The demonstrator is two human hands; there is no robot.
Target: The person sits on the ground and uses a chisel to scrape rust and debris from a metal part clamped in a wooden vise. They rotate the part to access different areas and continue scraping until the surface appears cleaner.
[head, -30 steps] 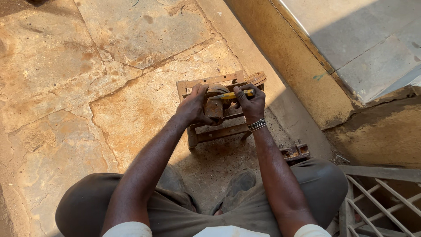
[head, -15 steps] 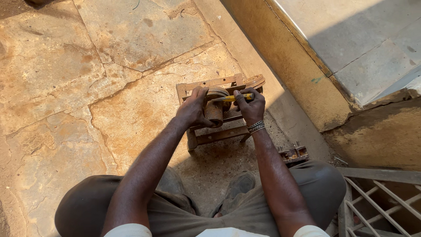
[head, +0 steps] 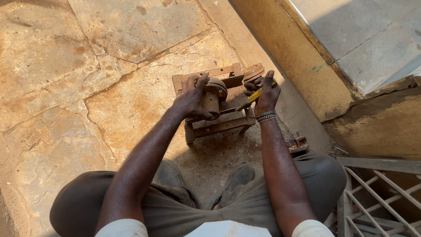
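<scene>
A rusty metal frame (head: 219, 127) stands on the stone floor in front of me. My left hand (head: 191, 99) grips a rusty cylindrical part with a flanged top (head: 213, 94) that rests on the frame. My right hand (head: 264, 94), with a metal bracelet on the wrist, is closed around a yellow-handled tool (head: 255, 95) held just to the right of the cylinder. A round rusty disc (head: 254, 70) lies at the frame's far right corner.
The floor is cracked stone slabs (head: 87, 66). A raised yellowish kerb (head: 289, 57) runs diagonally on the right. A small rusty metal piece (head: 297, 143) lies by my right knee. A metal grille (head: 381, 197) sits at bottom right. My shoes (head: 237, 175) rest below the frame.
My right hand has drawn the yellow-handled tool away from the cylinder, a little to the right. My left hand stays on the cylinder.
</scene>
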